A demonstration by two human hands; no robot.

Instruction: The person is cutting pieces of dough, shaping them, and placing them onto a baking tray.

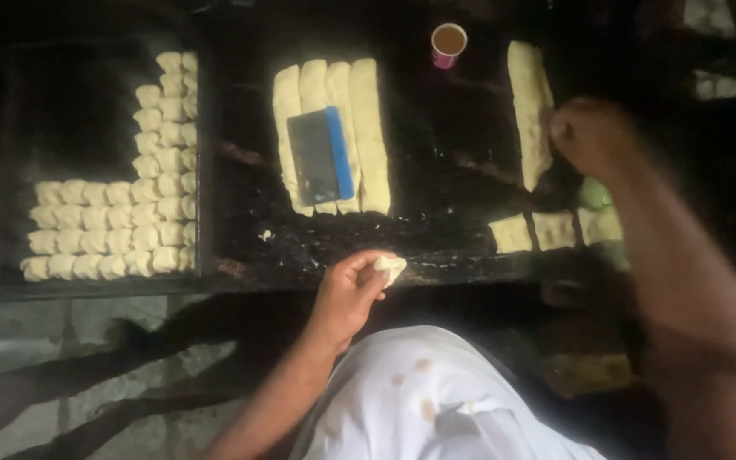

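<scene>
In left hand (347, 294): pale dough piece (390, 267)

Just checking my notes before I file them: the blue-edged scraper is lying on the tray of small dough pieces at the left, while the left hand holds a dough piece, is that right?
Not quite. In the head view the blue-edged scraper lies on the long dough strips in the middle of the table, not on the tray of small dough pieces. The left hand does hold a dough piece.

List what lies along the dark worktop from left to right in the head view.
Tray of small dough pieces → four long dough strips with a blue-edged scraper lying on them → paper cup → single long dough strip → right hand.
</scene>
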